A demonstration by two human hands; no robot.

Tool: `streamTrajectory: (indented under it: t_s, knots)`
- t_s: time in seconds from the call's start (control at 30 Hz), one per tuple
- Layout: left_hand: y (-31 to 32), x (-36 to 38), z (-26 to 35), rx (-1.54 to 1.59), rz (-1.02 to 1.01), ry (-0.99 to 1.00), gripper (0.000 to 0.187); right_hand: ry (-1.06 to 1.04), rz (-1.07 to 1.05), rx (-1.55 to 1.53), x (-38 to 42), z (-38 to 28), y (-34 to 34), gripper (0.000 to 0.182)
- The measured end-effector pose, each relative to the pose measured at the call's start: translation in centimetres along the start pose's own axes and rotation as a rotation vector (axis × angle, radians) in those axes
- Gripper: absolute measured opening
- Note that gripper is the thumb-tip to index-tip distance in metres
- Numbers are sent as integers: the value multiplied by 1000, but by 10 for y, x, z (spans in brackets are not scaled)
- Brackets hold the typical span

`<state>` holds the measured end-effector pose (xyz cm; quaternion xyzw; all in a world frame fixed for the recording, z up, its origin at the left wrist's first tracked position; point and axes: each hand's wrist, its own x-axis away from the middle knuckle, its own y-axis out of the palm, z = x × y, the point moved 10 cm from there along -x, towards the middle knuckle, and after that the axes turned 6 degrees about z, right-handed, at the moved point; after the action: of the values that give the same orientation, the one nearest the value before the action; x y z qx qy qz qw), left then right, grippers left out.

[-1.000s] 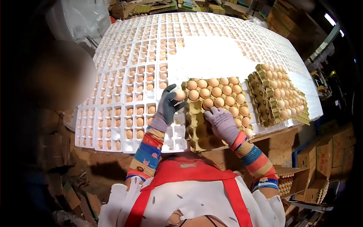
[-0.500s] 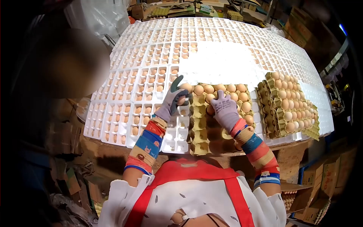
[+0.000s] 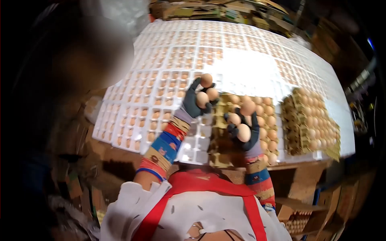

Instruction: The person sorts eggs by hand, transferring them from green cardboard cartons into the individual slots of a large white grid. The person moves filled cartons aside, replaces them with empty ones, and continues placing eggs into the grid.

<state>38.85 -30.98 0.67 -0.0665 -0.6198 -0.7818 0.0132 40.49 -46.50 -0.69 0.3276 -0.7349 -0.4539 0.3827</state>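
Observation:
Gloved and turned palm up, my left hand (image 3: pixel 196 99) is closed around three brown eggs (image 3: pixel 202 99) above the white plastic tray (image 3: pixel 196 140). Three more eggs (image 3: pixel 243 133) lie in the grip of my right hand (image 3: pixel 252 130), also gloved with the palm up. It is over the yellowish pulp egg tray (image 3: pixel 220 158), whose left part shows bare cups. Eggs (image 3: pixel 272 134) still sit in this tray's right columns and back row. Part of the pulp tray is hidden behind my right hand.
Stacked pulp trays full of eggs (image 3: pixel 311 116) stand to the right. White trays with eggs (image 3: pixel 161 86) cover the table's left and back. A bright white surface (image 3: pixel 251 68) lies mid-table. Below the right table edge are cardboard boxes (image 3: pixel 301 217) with eggs.
Both hands have turned palm up and lifted, each now showing three eggs. Fewer eggs remain in the pulp tray's middle. The whole view has shifted slightly and blurred.

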Motion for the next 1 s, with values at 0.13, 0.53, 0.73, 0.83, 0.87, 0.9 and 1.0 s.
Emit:
streamTrajectory:
  t_s: [0.13,0.53,0.73,0.83,0.87,0.9,1.0]
  knots:
    - [-10,65,-38,325,-216,-70,60,181,-91,25,-5,41,-1,57]
    - [-152,395,-25,-667,1110,445,49,307,53,964,2,138,12,38]
    - [-105,385,31,-1996,1580,214,61,-341,-380,2433,1,206,78,34]
    - [-101,369,33,-2047,1490,355,59,-250,-339,2609,-6,229,56,35]
    - [-94,363,33,-2043,1454,438,59,-206,-327,2618,-8,229,51,37]
    - [-87,353,32,-2042,1397,371,55,-234,-296,2563,-11,226,55,39]
    - [-84,300,7,-2227,1147,182,47,-347,-275,2453,-22,223,61,49]
